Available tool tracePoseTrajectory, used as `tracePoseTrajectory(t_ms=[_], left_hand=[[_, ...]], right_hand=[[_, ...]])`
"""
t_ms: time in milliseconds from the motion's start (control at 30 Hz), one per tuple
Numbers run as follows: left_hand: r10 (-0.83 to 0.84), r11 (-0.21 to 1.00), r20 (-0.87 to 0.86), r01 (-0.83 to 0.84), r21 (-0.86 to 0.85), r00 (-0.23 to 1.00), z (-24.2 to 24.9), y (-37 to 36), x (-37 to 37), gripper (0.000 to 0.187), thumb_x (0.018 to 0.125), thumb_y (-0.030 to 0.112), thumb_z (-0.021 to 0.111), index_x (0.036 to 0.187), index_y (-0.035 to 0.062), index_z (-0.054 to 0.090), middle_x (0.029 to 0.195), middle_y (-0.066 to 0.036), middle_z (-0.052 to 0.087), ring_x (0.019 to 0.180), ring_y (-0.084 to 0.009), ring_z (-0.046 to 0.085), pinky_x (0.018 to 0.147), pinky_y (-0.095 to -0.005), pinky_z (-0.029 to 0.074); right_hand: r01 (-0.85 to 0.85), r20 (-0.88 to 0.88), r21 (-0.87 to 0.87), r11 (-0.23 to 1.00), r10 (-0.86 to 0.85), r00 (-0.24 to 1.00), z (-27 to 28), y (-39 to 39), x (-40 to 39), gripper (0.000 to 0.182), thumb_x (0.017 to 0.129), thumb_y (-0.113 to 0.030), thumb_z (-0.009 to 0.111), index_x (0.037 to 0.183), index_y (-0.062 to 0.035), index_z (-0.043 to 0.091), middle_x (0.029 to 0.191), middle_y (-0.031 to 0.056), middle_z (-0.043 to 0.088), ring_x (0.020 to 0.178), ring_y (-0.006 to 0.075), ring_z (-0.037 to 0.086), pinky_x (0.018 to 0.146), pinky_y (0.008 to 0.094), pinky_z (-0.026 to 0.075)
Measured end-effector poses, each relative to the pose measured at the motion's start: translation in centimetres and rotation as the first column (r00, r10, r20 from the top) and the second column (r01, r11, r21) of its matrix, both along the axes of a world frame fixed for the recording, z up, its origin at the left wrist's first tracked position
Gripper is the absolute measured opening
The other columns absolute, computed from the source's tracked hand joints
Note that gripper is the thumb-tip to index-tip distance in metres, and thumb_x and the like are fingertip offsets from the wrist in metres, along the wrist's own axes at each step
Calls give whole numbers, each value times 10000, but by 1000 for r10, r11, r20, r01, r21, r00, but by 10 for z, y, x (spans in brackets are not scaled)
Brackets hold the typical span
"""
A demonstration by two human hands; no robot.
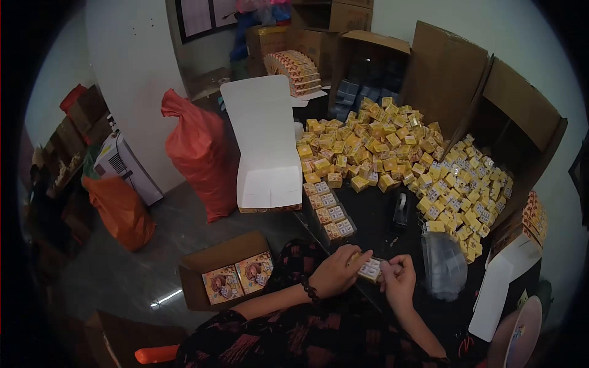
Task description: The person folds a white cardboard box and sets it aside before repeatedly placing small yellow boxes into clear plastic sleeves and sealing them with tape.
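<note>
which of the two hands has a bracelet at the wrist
The left hand: a dark beaded bracelet circles its wrist, while the right hand has a bare wrist.

Yellow boxes [391,164] on black table [370,214]

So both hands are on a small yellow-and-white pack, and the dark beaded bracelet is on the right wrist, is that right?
Not quite: in the head view, the dark beaded bracelet is on the left wrist, not the right. The left hand and right hand are indeed both on the small yellow-and-white pack.
</note>
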State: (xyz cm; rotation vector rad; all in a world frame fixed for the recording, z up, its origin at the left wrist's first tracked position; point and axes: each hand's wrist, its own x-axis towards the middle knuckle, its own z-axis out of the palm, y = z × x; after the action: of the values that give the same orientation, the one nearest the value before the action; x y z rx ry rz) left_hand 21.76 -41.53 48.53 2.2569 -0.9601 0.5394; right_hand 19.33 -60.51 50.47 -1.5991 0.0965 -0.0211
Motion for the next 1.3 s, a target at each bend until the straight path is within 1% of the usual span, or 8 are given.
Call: tracePoseTrajectory(t_ms=[100,300,367,567,667,800,900,1300], left_hand=[[-40,997,-171,29,-70,984,8,0,-2,704,702,31,678,1349,59,399,1163,-176,465,1099,-335,496,904,-372,465],[-333,877,-596,8,-480,730,8,-2,8,820,733,65,744,1390,8,257,1315,-139,422,1271,-237,398,1038,-330,356],[-433,845,-623,51,-533,652,10,-3,11,817,732,52,740,1393,16,261,1320,-132,415,1265,-226,402,1035,-330,356],[-644,739,-665,82,-669,378,18,1,9,824,728,0,720,1407,51,256,1335,-93,391,1230,-178,416,1019,-326,365],[-698,700,-653,86,-709,293,12,1,10,819,739,3,715,1411,59,251,1325,-80,394,1210,-165,428,1008,-316,372],[-742,664,-656,14,-748,139,13,4,10,756,803,81,693,1410,55,244,1293,-69,416,1182,-152,442,986,-301,383],[-751,652,-637,39,-757,174,10,4,12,715,843,146,668,1409,54,241,1275,-64,432,1171,-143,444,977,-297,385],[-724,682,-652,90,-726,227,0,8,12,649,886,245,610,1400,60,260,1275,-67,438,1181,-150,445,990,-296,369]], right_hand=[[-82,-22,60,995,83,996,2,0,-2,220,887,-35,583,1000,-36,393,631,37,549,466,64,482,416,186,379],[-26,252,-350,936,121,960,25,-12,-12,257,813,-21,664,1034,-45,534,699,48,587,579,119,527,561,251,449],[281,713,-595,753,334,616,42,-16,-4,219,740,-66,726,939,-84,636,789,28,622,698,166,530,680,300,432],[77,564,-746,662,565,602,56,-19,19,143,716,-101,740,848,-116,686,818,-21,636,793,185,503,739,306,398],[-72,524,-520,851,384,761,46,-11,19,108,723,-94,736,819,-112,690,776,-10,635,812,185,500,751,310,400],[17,564,-574,819,380,733,39,-6,16,87,738,-89,729,811,-89,681,748,3,635,813,184,504,761,305,401],[25,514,-455,890,239,824,34,-5,14,75,747,-85,722,809,-81,680,756,5,633,822,180,505,755,294,404],[-44,503,-559,828,380,776,34,-2,14,67,767,-75,697,832,-88,697,777,7,614,925,209,495,819,316,396]])
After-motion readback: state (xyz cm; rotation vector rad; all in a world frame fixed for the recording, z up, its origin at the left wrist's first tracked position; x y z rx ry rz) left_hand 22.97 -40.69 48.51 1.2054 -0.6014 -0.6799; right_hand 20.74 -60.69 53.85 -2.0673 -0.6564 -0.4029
